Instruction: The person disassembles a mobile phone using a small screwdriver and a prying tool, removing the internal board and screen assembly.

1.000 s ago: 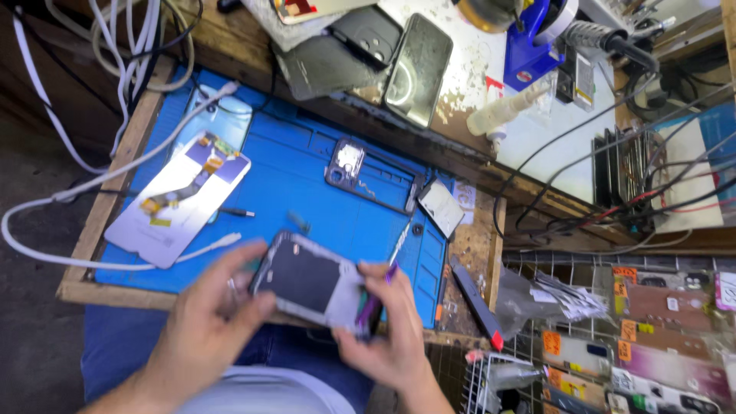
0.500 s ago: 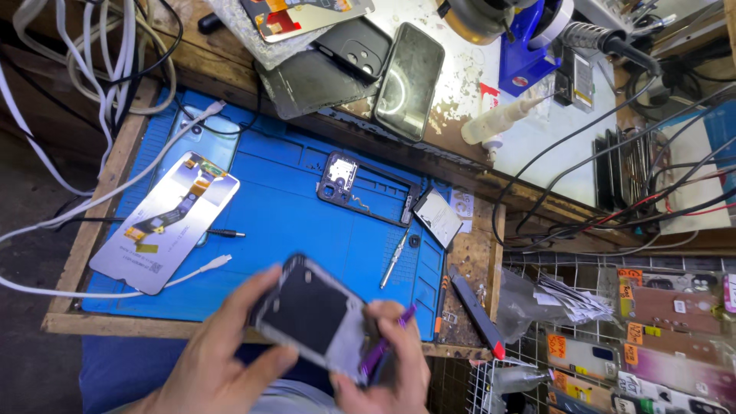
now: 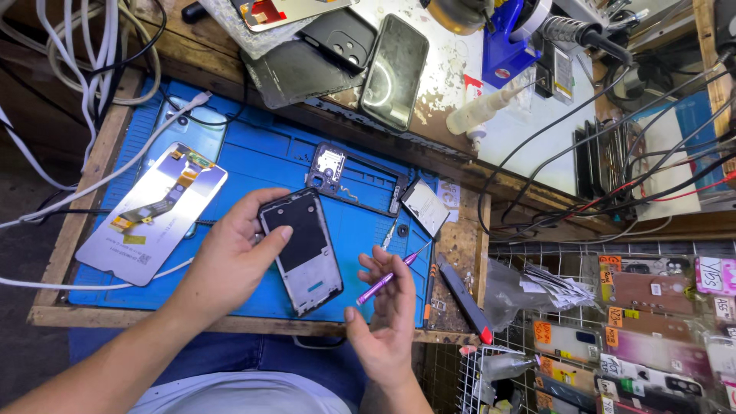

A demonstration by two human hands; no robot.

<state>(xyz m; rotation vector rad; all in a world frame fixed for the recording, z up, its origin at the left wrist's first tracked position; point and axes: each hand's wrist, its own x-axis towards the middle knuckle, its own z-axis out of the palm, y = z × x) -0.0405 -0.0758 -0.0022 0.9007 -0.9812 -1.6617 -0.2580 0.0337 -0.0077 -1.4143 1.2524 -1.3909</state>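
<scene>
A phone frame [image 3: 300,251] is gripped by the left hand [image 3: 230,257] over the blue mat [image 3: 253,165]; purple tweezers [image 3: 387,276] are held in the half-open right hand [image 3: 387,322].

Left hand [image 3: 230,257] grips a stripped phone frame [image 3: 300,249] over the blue mat [image 3: 253,165]; right hand [image 3: 387,307] pinches purple tweezers [image 3: 391,274]; a detached screen [image 3: 153,211] lies nearby on the mat.
</scene>
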